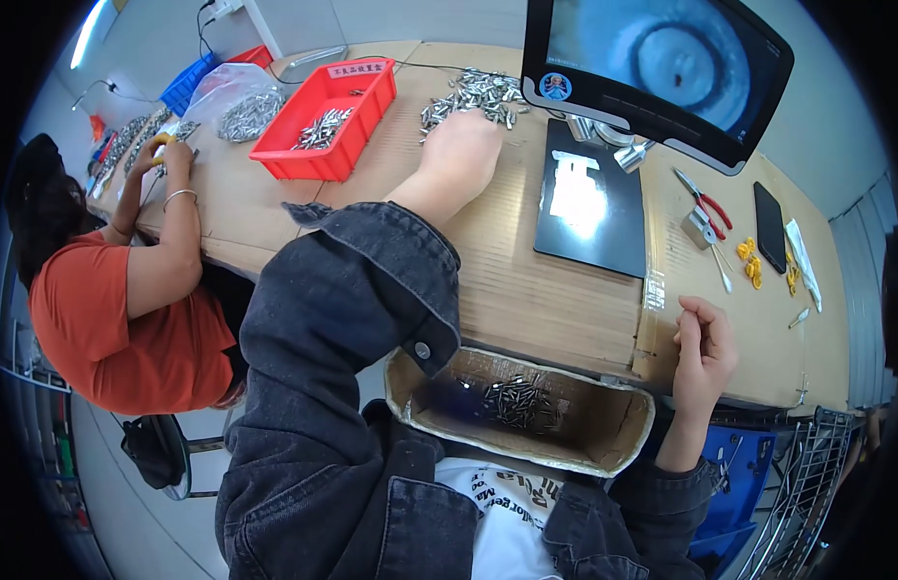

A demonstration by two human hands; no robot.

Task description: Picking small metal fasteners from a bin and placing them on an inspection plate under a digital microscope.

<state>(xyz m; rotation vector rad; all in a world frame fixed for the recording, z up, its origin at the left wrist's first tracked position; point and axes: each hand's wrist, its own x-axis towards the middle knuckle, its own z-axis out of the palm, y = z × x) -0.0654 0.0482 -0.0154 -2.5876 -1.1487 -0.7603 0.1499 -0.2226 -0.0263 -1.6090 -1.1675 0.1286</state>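
Note:
My left hand (460, 155) reaches across the table to the near edge of a pile of small metal cylindrical parts (489, 94). Its back faces me, so the fingers are hidden. Close to the front edge, on the right, my right hand (705, 353) is held with its fingers curled and the thumb against them; whatever they may hold cannot be seen. Below the table edge, a cardboard box (603, 411) sits in front of me with similar small metal parts (518, 400) inside. A monitor (662, 63) shows a magnified round ring with a dark spot in its centre.
A red bin (318, 164) with some metal parts stands left of the pile. Under the monitor lies a black plate (603, 227). Red-handled pliers (705, 205), yellow pieces (750, 263) and a phone (770, 227) lie at right. A co-worker (130, 319) works at left.

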